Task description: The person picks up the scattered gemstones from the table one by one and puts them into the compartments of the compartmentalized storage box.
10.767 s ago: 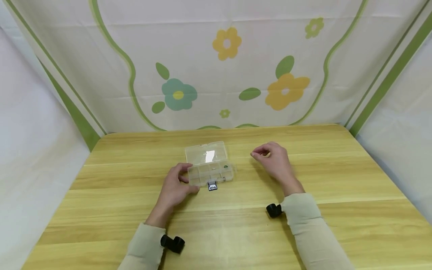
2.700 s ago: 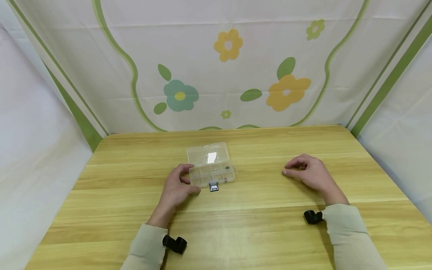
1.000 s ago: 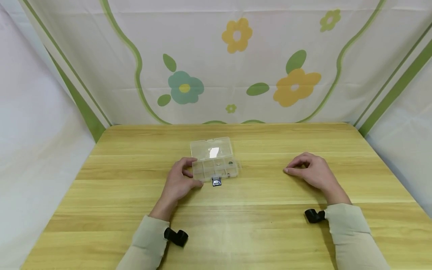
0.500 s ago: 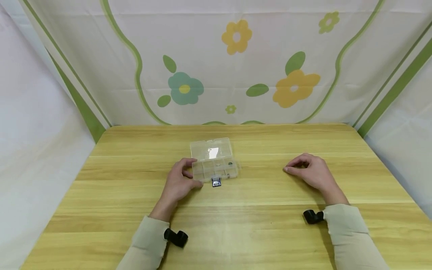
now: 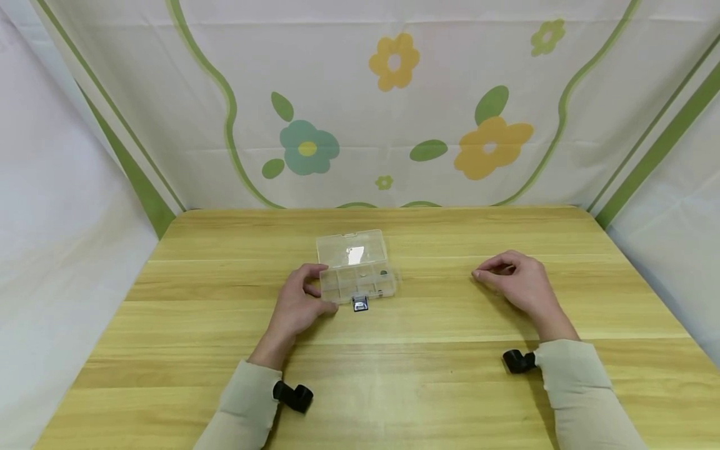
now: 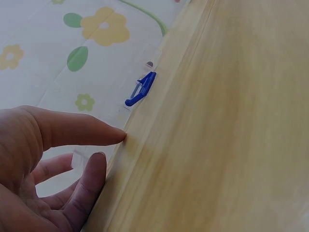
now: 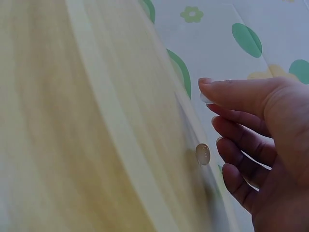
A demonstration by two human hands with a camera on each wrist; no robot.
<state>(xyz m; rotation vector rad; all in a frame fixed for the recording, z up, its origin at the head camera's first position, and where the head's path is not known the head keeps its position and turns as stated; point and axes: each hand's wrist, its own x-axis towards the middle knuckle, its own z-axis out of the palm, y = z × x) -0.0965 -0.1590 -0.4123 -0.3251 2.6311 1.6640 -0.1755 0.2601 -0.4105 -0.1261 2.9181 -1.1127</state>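
Wooden table is occupied by a clear box, lid open, steadied at its near-left corner by the left hand. A pale bead lies loose by the loosely curled, empty right hand, judged not yet boxed.

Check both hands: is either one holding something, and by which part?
The left hand grips the clear compartment box by its left end, thumb at the near corner. The right hand holds nothing; a small pale bead lies beside its curled fingers.
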